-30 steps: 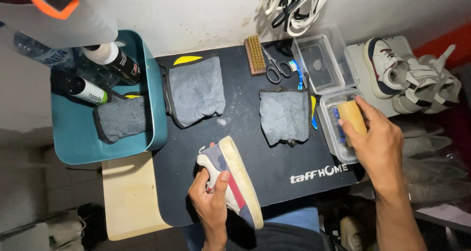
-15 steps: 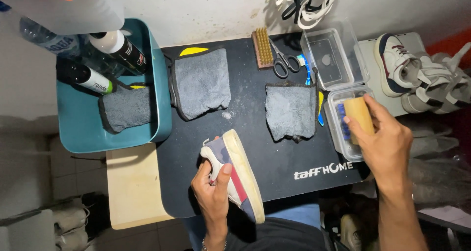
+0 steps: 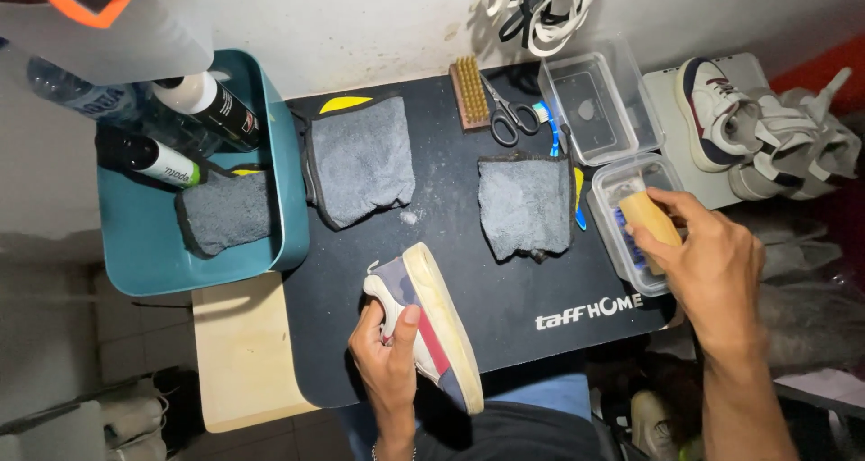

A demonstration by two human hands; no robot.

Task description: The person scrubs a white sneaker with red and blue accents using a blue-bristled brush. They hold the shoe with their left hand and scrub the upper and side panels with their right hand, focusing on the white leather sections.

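Sneaker (image 3: 432, 330) lies on its side at the mat's (image 3: 532, 281) six o'clock edge, pale sole turned toward three o'clock, the left hand (image 3: 389, 353) grasping its upper. At three o'clock the right hand (image 3: 707, 263) is clenched around a wooden brush (image 3: 647, 218) over an open clear box (image 3: 631, 236). Two grey cloths (image 3: 360, 159) lie at twelve o'clock, with scissors (image 3: 505, 114) and another brush (image 3: 468, 91) beyond. A teal tub (image 3: 144, 263) with bottles (image 3: 216, 105) sits at ten o'clock.

- Table (image 3: 243, 353): pale wood, carrying a black mat (image 3: 505, 308) and a teal bin (image 3: 144, 254).
- On the mat: two grey cloths (image 3: 360, 159) (image 3: 523, 204), brush (image 3: 468, 91), scissors (image 3: 503, 114), clear box (image 3: 599, 105), shoe (image 3: 432, 321).
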